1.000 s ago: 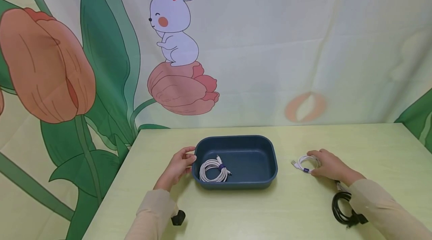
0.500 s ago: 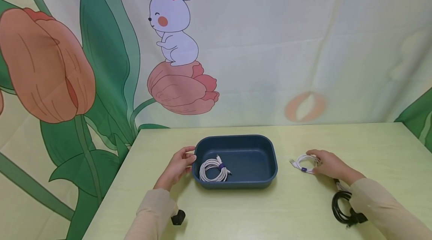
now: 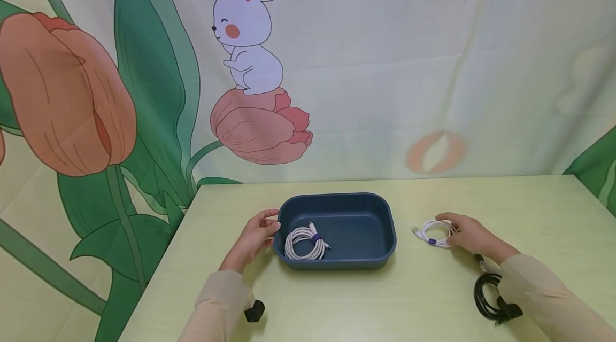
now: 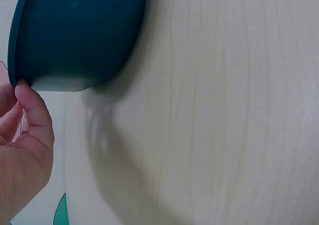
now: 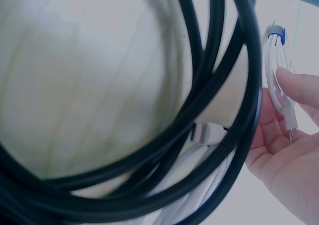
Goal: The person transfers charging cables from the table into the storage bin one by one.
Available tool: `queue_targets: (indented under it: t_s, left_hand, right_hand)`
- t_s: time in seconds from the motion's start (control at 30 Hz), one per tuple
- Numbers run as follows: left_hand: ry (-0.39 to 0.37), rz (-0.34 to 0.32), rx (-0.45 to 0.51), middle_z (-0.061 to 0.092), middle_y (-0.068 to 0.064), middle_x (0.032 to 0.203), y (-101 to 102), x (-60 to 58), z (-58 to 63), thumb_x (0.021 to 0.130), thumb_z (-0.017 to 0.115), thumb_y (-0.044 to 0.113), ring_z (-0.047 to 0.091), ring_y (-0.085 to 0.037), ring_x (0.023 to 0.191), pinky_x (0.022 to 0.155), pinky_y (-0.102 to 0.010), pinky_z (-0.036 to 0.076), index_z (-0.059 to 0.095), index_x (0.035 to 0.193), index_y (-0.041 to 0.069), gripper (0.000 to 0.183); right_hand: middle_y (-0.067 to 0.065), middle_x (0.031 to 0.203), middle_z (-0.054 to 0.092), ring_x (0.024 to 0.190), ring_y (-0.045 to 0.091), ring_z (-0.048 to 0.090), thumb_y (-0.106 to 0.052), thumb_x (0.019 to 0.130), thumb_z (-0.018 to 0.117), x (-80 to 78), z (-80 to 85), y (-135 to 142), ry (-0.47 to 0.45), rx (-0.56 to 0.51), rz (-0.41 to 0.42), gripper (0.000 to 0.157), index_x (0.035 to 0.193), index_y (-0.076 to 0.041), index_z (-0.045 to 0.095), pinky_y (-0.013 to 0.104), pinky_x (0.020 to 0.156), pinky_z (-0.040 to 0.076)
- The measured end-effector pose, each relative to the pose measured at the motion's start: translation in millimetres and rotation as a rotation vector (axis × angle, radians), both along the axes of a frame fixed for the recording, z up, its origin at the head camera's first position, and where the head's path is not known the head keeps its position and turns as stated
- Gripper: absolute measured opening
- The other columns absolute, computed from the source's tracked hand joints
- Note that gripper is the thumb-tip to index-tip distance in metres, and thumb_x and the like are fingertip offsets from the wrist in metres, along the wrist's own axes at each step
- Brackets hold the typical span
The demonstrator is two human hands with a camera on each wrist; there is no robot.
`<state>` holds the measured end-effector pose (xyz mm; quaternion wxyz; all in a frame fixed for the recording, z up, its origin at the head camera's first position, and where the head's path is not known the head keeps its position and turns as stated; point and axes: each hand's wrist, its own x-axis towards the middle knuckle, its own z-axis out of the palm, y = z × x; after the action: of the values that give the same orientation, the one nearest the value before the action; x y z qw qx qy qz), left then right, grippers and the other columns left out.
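Note:
A dark blue rectangular tub (image 3: 356,264) stands on the table, and a coiled white cable (image 3: 290,246) with a purple tie lies in its left part. My left hand (image 3: 250,238) grips the tub's left rim between thumb and fingers; the left wrist view shows the thumb (image 4: 35,105) against the wall. To the right of the tub, my right hand (image 3: 470,235) pinches a second, thinner white cable (image 3: 425,228), coiled with a blue-purple tie. Its USB plug (image 3: 416,232) points left. In the right wrist view this coil (image 5: 271,75) sits between thumb and fingers.
A black coiled cable (image 3: 482,307) lies by the right sleeve and fills much of the right wrist view. Partly hidden under it are white strands and a plug (image 5: 209,134). A small black object (image 3: 254,311) shows beside the left sleeve. A printed curtain (image 3: 366,91) hangs behind the table.
My right hand and the white cable it pinches have shifted very slightly left. The left hand and the tub stay in place.

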<state>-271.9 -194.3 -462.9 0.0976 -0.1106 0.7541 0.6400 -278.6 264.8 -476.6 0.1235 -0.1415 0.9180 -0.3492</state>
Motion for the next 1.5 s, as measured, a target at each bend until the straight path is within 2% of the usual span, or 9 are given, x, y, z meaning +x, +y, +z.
queue_targets:
  t_s: [0.87,1.23,1.5]
  left_hand:
    - [0.004,0.009,-0.003,0.047,-0.004,0.089,0,-0.1,-0.5,0.088,0.051,0.005,0.052,-0.016,0.073,0.058,-0.023,0.043,0.045,0.124,0.009,0.037]
    - [0.003,0.002,0.000,0.047,-0.004,0.089,1,0.7,0.7,0.088,0.050,0.004,0.052,-0.016,0.073,0.058,-0.023,0.043,0.045,0.124,0.008,0.037]
    - [0.002,0.004,0.000,0.047,-0.004,0.089,0,0.2,0.8,0.088,0.050,0.005,0.052,-0.016,0.074,0.059,-0.023,0.043,0.045,0.125,0.009,0.038]
  right_hand:
    - [0.015,0.088,0.049,0.072,0.018,0.042,0.004,0.075,0.057,1.5,11.3,-4,-0.029,-0.073,-0.034,0.049,0.123,0.003,0.045,0.028,0.060,0.038]
    - [0.018,0.088,0.051,0.072,0.017,0.044,0.005,0.077,0.056,-0.1,18.0,-7,-0.013,-0.181,-0.037,0.049,0.123,0.007,0.042,0.025,0.056,0.040]
    - [0.015,0.087,0.048,0.073,0.017,0.044,0.006,0.078,0.054,-1.0,23.7,-13,-0.031,-0.217,-0.042,0.048,0.125,0.006,0.042,0.029,0.061,0.045]
